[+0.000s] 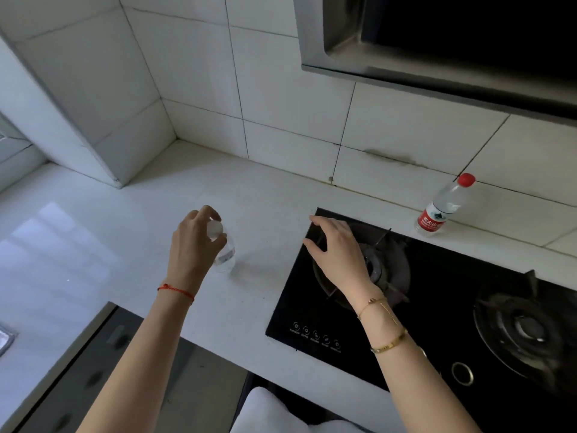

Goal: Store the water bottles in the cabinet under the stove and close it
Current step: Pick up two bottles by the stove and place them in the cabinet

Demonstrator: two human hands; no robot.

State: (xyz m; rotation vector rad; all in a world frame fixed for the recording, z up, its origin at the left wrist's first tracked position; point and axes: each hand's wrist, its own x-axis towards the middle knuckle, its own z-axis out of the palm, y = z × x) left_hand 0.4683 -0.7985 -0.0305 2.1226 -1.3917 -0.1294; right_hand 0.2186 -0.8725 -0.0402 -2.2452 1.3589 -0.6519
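Observation:
A clear water bottle [225, 256] with a white cap stands upright on the white counter [262, 195], left of the stove. My left hand [195, 242] grips it around the cap and neck from above. A second water bottle [443, 207] with a red cap and red label stands at the back of the counter, behind the black glass stove [437, 323]. My right hand [335, 245] hovers open over the stove's left burner, fingers spread, holding nothing. The cabinet under the stove is hidden below the counter edge.
A steel range hood [437, 42] hangs above the stove at top right. White tiled walls close the corner at the back left. A sink corner [6, 339] shows at the far left edge. The dark floor lies below the counter front.

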